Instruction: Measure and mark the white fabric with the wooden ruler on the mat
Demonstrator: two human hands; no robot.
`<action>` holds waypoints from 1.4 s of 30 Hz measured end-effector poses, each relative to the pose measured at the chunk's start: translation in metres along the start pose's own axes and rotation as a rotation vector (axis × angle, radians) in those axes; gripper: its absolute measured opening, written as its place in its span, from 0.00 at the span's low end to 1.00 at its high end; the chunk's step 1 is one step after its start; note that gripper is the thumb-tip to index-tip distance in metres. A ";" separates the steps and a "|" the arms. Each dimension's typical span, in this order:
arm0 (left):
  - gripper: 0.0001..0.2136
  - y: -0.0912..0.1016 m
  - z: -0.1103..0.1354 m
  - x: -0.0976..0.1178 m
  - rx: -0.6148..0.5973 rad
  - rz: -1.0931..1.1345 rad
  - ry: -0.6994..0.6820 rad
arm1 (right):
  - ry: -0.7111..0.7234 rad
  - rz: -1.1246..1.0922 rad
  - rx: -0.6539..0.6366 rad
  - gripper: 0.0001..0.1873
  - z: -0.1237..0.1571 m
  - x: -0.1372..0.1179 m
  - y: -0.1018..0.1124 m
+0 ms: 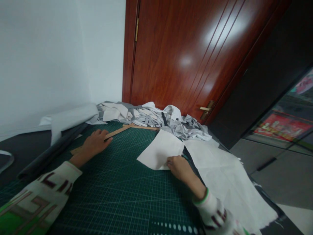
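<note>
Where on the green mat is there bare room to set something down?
The green mat looks free between the left hand and the small white sheet, bordered beyond by tan strips, and nearer, between the two sleeves. It is crowded along the door with heaped scraps, on the right by the large white cloth, and at the left by the black roll.

I receive a rather dim picture, with cool and soft light. At one o'clock, the polished door [195,70] carries whitish glare spots; at ten o'clock the wall [49,58] is paler and quite even. Just below centre, at six o'clock, a weak shadow lies on the white piece [157,147] beside the right hand [179,167]. Toward three o'clock, I find the glass [281,129] blurred, and the wide lens makes upright lines lean.
</note>
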State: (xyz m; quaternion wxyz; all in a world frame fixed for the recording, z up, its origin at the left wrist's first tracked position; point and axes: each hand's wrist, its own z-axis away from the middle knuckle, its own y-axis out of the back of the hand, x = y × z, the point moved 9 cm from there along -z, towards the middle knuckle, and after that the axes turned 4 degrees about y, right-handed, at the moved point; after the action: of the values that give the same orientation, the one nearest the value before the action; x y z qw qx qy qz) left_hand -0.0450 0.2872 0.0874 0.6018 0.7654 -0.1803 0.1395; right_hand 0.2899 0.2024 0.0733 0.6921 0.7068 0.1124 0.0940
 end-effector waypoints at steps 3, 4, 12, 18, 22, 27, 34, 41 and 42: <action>0.21 0.001 0.006 0.029 -0.028 0.070 -0.081 | 0.068 -0.136 0.162 0.11 0.000 0.013 0.038; 0.24 0.002 0.010 0.041 -0.045 0.107 -0.106 | 0.103 -0.209 0.258 0.11 0.001 0.014 0.055; 0.38 0.001 0.054 0.144 -0.155 0.447 -0.429 | 0.487 -0.635 0.508 0.08 0.010 -0.033 0.136; 0.18 0.008 0.052 0.162 -0.146 0.377 -0.449 | 0.413 -1.033 0.444 0.09 0.010 -0.042 0.132; 0.19 0.031 0.051 0.159 -0.056 0.235 -0.387 | 0.250 -1.250 0.082 0.19 0.008 -0.039 0.081; 0.21 0.052 0.053 0.161 -0.106 0.234 -0.335 | 0.058 -1.354 0.046 0.18 0.015 -0.017 0.071; 0.20 0.067 0.052 0.152 -0.222 0.469 -0.214 | 0.154 -1.281 0.142 0.15 0.028 -0.017 0.131; 0.22 0.053 0.061 0.149 -0.378 0.737 -0.076 | 0.238 -1.102 -0.017 0.14 0.005 -0.013 0.150; 0.22 0.048 0.059 0.147 -0.374 0.722 -0.073 | 0.229 -1.005 -0.029 0.14 -0.006 -0.009 0.145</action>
State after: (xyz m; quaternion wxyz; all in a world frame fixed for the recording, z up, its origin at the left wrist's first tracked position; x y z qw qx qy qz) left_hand 0.0646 0.2036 0.1786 0.6363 0.5347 -0.4808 0.2794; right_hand 0.2841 0.2036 0.2190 0.6449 0.5410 0.5118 -0.1719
